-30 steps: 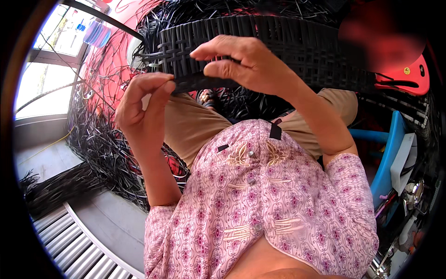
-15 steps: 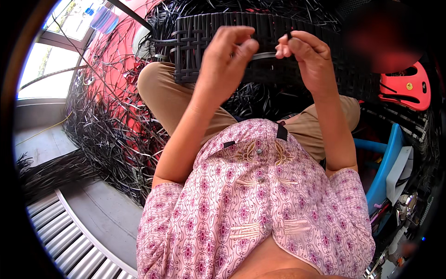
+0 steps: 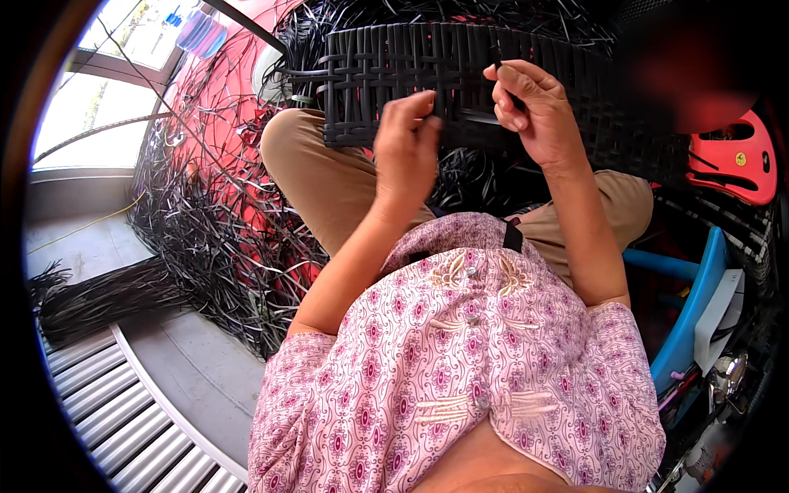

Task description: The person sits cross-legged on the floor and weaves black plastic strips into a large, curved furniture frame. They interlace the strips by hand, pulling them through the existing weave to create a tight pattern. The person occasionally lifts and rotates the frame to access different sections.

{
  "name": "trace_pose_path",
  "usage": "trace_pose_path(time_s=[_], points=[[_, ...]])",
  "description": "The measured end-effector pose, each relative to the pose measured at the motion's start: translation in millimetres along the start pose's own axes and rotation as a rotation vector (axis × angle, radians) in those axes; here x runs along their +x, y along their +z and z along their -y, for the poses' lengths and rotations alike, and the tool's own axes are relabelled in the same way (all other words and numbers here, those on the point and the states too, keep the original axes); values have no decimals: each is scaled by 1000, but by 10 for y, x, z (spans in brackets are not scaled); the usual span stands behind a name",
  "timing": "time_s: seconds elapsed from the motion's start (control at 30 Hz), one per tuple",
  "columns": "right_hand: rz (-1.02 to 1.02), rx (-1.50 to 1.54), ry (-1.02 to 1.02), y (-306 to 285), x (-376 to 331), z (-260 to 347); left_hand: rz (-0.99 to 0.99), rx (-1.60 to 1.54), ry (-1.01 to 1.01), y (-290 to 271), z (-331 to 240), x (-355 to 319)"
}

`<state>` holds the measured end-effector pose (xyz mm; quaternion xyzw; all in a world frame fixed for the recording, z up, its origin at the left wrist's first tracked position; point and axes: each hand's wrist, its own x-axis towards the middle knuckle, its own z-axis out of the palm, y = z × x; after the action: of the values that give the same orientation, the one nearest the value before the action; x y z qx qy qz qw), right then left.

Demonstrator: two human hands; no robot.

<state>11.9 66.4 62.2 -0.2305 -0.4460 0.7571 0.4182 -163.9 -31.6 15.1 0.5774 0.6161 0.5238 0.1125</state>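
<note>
Black weave (image 3: 460, 64) runs crosswise (left to right).

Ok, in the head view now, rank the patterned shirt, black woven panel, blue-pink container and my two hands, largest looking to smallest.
1. Patterned shirt, helped by nearness
2. Black woven panel
3. Left hand and right hand: alike, so unranked
4. Blue-pink container

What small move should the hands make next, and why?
Perhaps draw the black strip along with the right hand, which appears to pinch it: a length reaches toward the left hand in front of the woven panel, whose left end shows open gaps.
</note>
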Motion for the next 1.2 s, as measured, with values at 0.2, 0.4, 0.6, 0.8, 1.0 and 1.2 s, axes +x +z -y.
trace_pose_path(time_s=[0.2, 0.4, 0.6, 0.8, 1.0, 1.2], points=[[-63, -271, 85, 53, -45, 41, -96, -246, -391, -229, 332, 239], [-37, -616, 107, 108, -9, -29, 95, 342, -41, -157, 254, 382], [-84, -781, 162, 158, 80, -98, 181, 596, -68, -37, 118, 445], [-74, -887, 129, 265, 215, -117, 228, 457, -271, -63, 120, 489], [-39, -1155, 53, 168, 440, -318, 172, 273, -288, -15, 307, 406], [-41, -1412, 41, 263, 482, -443, 146, 238, -253, -25, 344, 327]])
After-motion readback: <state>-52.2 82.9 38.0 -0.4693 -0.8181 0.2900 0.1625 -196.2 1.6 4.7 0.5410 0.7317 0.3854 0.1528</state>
